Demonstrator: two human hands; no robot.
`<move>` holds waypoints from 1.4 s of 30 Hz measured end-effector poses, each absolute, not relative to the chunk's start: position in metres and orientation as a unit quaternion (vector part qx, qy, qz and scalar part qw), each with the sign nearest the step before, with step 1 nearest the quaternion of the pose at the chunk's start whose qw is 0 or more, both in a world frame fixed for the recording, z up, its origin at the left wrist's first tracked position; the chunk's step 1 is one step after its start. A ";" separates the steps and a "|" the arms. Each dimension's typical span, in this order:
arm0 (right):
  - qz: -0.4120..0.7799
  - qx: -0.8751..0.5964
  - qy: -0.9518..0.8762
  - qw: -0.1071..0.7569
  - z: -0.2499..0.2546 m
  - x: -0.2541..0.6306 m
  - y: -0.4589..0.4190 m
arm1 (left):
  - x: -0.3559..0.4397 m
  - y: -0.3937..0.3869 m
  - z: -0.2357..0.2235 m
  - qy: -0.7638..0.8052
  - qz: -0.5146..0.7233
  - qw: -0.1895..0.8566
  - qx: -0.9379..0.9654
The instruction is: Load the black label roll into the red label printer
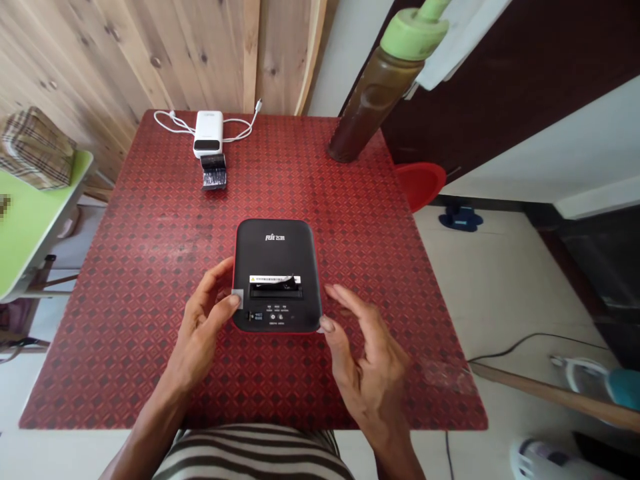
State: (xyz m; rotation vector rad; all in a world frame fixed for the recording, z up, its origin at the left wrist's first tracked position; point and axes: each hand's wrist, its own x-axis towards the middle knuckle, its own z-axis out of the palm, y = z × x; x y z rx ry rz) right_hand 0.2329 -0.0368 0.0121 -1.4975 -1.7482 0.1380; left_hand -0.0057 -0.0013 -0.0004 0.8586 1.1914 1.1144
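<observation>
A black box-shaped device [277, 260] with a slot and small buttons on its top lies near the front middle of a red patterned table [150, 267]. My left hand [203, 327] rests against the device's left side and pinches a small grey-white tab [237, 298] between thumb and forefinger. My right hand [363, 353] is beside the device's right front corner. Its fingers are spread apart and its thumb tip touches that corner. A dark curled strip sits at the slot.
At the table's back left stand a white power bank [209, 133] with a white cable and a small dark roll [214, 171]. A brown bottle [380, 87] with a green cap stands back right. A green side table [30, 220] is left; a red stool [420, 181] and floor cables are right.
</observation>
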 end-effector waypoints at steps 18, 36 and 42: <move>0.048 -0.595 -0.693 0.405 -0.001 0.224 -0.044 | 0.004 0.002 0.014 0.541 0.478 0.594 0.356; 0.047 -0.572 -0.712 0.405 0.023 0.232 -0.029 | 0.004 0.000 0.003 0.534 0.481 0.575 0.389; 0.029 -0.495 -0.805 0.325 0.054 0.224 0.026 | -0.001 0.001 -0.001 0.527 0.483 0.554 0.426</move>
